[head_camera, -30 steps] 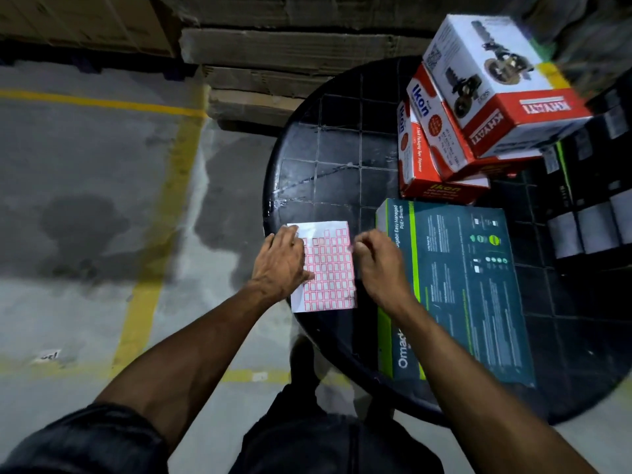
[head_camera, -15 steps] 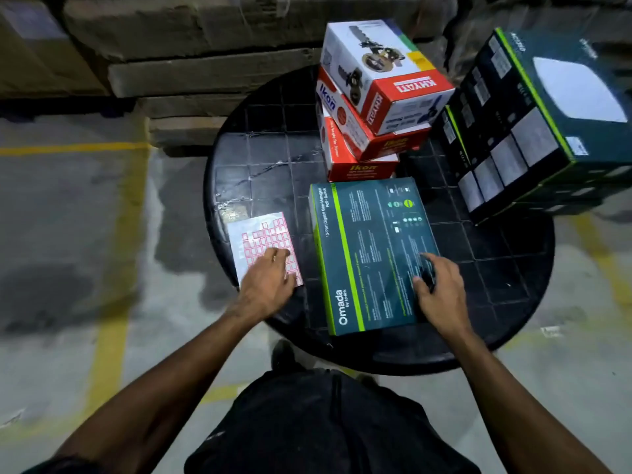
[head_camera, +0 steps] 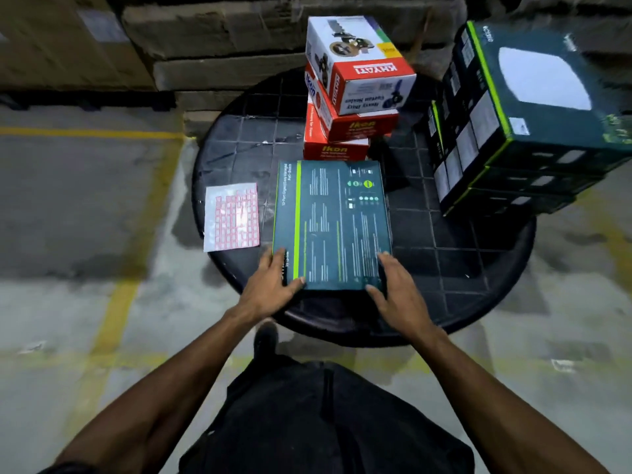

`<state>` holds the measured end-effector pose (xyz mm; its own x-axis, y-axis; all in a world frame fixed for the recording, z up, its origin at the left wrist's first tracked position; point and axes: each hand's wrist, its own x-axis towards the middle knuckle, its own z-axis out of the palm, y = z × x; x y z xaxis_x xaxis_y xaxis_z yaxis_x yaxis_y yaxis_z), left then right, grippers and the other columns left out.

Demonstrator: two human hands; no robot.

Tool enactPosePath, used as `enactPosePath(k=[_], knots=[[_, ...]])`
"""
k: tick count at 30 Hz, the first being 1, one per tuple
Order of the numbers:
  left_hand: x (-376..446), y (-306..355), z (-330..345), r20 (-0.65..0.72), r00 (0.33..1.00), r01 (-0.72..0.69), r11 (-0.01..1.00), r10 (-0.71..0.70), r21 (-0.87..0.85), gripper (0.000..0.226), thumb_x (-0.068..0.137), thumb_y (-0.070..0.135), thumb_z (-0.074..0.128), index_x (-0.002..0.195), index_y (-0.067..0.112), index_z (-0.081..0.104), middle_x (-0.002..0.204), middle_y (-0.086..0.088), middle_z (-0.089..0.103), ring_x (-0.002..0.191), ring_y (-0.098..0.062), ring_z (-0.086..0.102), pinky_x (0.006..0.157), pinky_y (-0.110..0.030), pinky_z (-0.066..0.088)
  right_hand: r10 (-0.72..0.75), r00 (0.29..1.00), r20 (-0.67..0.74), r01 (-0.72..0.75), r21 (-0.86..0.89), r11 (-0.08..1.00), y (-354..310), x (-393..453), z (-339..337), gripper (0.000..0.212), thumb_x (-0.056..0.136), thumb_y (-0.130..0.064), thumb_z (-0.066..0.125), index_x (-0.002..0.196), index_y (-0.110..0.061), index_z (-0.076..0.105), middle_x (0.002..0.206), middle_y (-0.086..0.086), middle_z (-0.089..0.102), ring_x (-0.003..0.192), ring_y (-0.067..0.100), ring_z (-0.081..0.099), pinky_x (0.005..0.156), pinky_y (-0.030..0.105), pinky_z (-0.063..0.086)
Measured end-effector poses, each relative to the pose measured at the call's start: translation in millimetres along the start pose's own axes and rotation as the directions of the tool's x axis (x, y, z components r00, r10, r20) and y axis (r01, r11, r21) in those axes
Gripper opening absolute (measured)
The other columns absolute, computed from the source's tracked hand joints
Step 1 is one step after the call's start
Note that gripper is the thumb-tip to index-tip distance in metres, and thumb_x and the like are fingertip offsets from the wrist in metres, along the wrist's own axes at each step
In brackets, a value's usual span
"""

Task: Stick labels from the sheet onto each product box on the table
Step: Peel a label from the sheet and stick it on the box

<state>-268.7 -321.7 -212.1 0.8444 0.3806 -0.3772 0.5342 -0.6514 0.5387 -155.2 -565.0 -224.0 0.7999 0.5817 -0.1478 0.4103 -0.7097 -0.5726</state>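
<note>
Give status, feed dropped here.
Both hands, left hand and right hand, gripping flat teal box. Label sheet lies left, untouched. Nothing obstructing.

The round table [head_camera: 239,142] looks like black moulded plastic, glossy, with a grid pattern. The teal Omada box [head_camera: 333,224] is printed cardboard with a slight sheen. The label sheet [head_camera: 232,217] seems to be shiny backing paper, though blur hides detail. The stacked cartons [head_camera: 212,32] behind are rough brown cardboard. The floor [head_camera: 68,206] is matt, stained concrete.
</note>
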Motion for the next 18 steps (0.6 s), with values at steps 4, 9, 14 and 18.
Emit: enactPosePath(k=[4, 9, 14, 18], knots=[[-20, 11, 14, 0.013, 0.999, 0.036, 0.995, -0.037, 0.093, 0.103, 0.084, 0.056, 0.064, 0.156, 0.014, 0.004, 0.162, -0.011, -0.007, 0.144, -0.033, 0.026, 0.112, -0.039, 0.029, -0.018, 0.997, 0.071, 0.022, -0.051, 0.998, 9, -11, -13, 0.074, 0.094, -0.035, 0.062, 0.154, -0.021, 0.02, 0.16, 0.001, 0.024, 0.148, 0.019, 0.018, 0.116, 0.04, 0.027], [-29, 21, 24, -0.017, 1.0, 0.017, 0.965, -0.013, 0.262, 0.102, 0.087, 0.056, 0.061, 0.155, 0.006, 0.003, 0.162, -0.005, -0.016, 0.142, -0.031, 0.031, 0.105, -0.04, 0.036, -0.038, 0.995, 0.097, 0.05, -0.123, 0.991, 10, -16, -26, 0.076, 0.092, -0.035, 0.066, 0.152, -0.021, 0.021, 0.157, 0.002, 0.031, 0.143, 0.022, 0.029, 0.106, 0.044, 0.039], [-27, 19, 21, -0.003, 1.0, 0.025, 0.965, -0.025, 0.261, 0.102, 0.085, 0.062, 0.059, 0.155, 0.01, 0.006, 0.163, -0.003, -0.011, 0.143, -0.029, 0.029, 0.105, -0.042, 0.036, -0.053, 0.995, 0.088, 0.064, -0.122, 0.99, 10, -13, -29, 0.076, 0.09, -0.031, 0.068, 0.15, -0.019, 0.025, 0.153, 0.005, 0.038, 0.139, 0.025, 0.036, 0.103, 0.045, 0.041], [-24, 24, 28, -0.012, 0.999, 0.038, 0.956, -0.036, 0.29, 0.101, 0.085, 0.062, 0.058, 0.154, 0.01, 0.007, 0.163, -0.005, -0.007, 0.143, -0.034, 0.027, 0.11, -0.045, 0.033, -0.048, 0.998, 0.048, 0.055, -0.157, 0.986, 11, -11, -29, 0.071, 0.087, -0.031, 0.072, 0.145, -0.02, 0.033, 0.147, 0.003, 0.045, 0.133, 0.025, 0.042, 0.102, 0.044, 0.042]])
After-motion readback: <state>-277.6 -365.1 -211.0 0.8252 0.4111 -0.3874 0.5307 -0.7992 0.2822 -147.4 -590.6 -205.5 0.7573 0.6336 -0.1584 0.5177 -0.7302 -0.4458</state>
